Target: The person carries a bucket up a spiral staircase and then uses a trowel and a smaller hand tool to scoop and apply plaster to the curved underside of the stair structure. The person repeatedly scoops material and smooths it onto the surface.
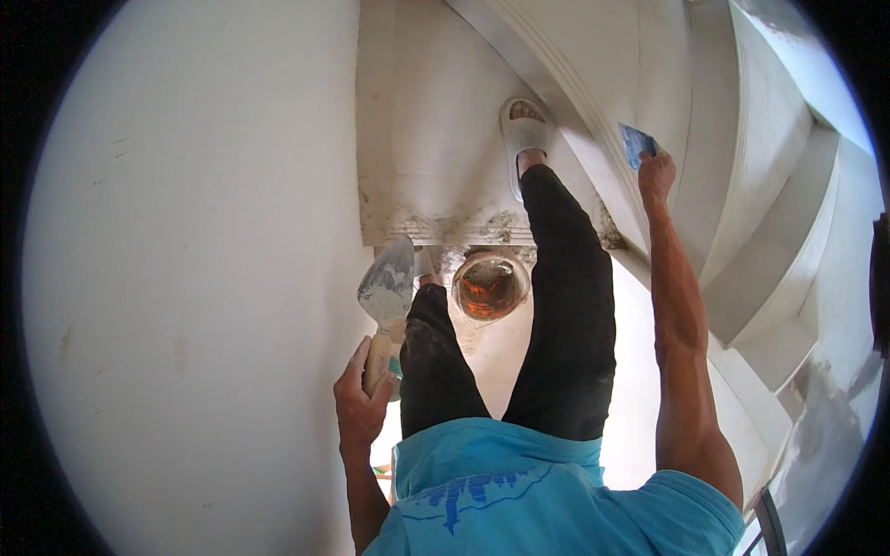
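My left hand (360,408) is closed round the pale handle of a trowel (387,285). Its broad grey blade points away from me and is smeared with whitish material. Out at the far right, my right hand (656,174) grips a small flat blue piece (636,145) by its near end. That piece lies against or just over the pale curved stair face; whether it touches cannot be made out. Between my legs stands a round bucket (491,285) with a crusted rim and orange-brown patches inside.
A tall white wall (195,278) rises on my left. Pale winding stairs (779,241) curve along the right. One sandalled foot (526,130) rests on the far step, the other lower beside the bucket. Dark crumbs and stains mark the step edge (454,230).
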A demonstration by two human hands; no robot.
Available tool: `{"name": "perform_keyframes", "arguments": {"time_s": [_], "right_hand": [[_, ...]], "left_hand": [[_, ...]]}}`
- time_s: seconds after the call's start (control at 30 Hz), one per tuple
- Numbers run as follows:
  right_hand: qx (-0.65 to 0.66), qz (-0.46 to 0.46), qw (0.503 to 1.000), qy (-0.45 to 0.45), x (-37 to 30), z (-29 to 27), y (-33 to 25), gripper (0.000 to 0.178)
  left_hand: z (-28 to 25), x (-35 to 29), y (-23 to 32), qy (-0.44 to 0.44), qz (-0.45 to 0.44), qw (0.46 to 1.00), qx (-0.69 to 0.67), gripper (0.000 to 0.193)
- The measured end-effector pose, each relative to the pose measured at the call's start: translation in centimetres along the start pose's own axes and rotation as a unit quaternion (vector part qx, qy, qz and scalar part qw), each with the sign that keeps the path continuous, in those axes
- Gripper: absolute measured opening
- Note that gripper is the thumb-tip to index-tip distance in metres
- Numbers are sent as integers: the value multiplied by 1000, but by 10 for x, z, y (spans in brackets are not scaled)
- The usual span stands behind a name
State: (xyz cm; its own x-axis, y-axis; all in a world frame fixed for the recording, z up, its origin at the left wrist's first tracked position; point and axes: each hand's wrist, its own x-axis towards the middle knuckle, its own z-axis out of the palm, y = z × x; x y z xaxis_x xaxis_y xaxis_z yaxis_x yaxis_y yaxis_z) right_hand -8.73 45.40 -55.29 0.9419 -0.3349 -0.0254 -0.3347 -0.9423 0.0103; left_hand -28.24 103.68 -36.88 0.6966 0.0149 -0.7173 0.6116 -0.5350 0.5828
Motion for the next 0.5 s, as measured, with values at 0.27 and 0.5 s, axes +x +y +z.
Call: {"name": "perform_keyframes", "arguments": {"time_s": [0.27,0.5], "right_hand": [[31,65,996,45,-14,39,19,34],[27,53,997,55,-26,32,-12,28]], "left_hand": [[-6,-6,19,0,-35,999,23,60],[-4,-9,9,-2,-29,999,17,60]]}}
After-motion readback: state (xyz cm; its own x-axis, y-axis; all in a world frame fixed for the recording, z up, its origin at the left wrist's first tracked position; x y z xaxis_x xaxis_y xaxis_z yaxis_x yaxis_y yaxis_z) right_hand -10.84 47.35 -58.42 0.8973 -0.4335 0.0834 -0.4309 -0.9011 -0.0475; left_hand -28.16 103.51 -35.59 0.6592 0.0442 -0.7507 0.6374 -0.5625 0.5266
